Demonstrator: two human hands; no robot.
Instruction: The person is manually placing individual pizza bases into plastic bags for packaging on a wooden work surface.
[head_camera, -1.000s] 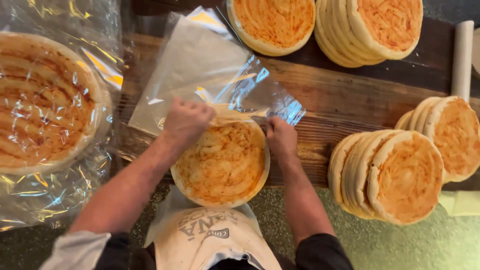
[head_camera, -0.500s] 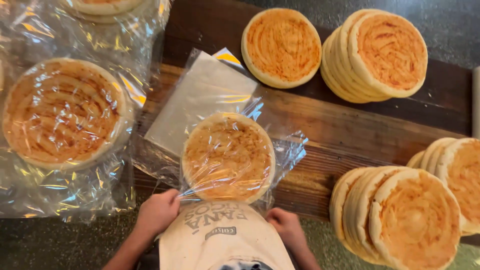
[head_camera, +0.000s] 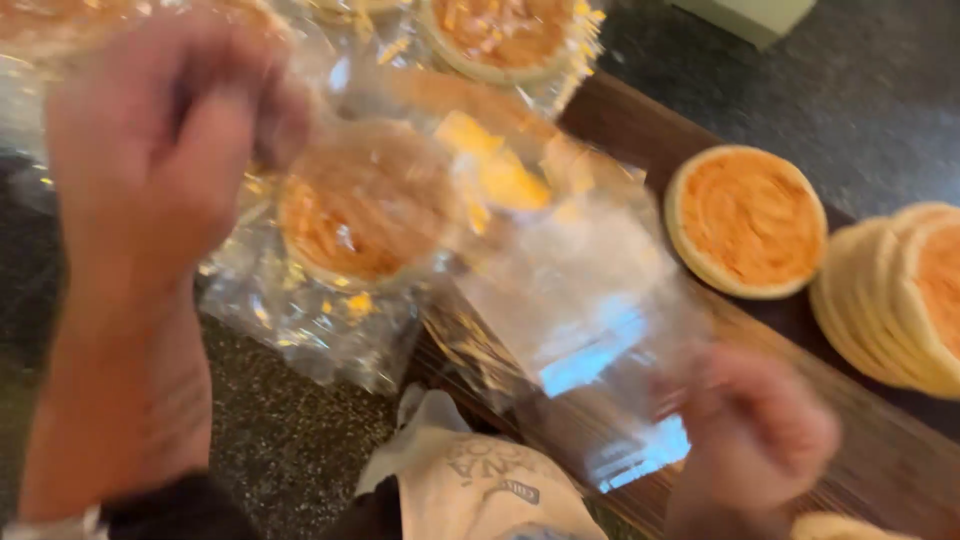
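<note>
— What's nearest the wooden board (head_camera: 880, 450)?

— The right hand (head_camera: 755, 435) over its near edge, fingers pinched on a clear plastic bag (head_camera: 590, 330). The left hand (head_camera: 160, 150), off the board's left side, is blurred; closed around the wrapped flatbread (head_camera: 365, 205), I think, though I cannot tell for sure.

— And beyond?

— A bare orange-topped flatbread (head_camera: 748, 220) on the board's far part, a stack of flatbreads (head_camera: 895, 300) beside it. The bag hides the board's middle
</note>
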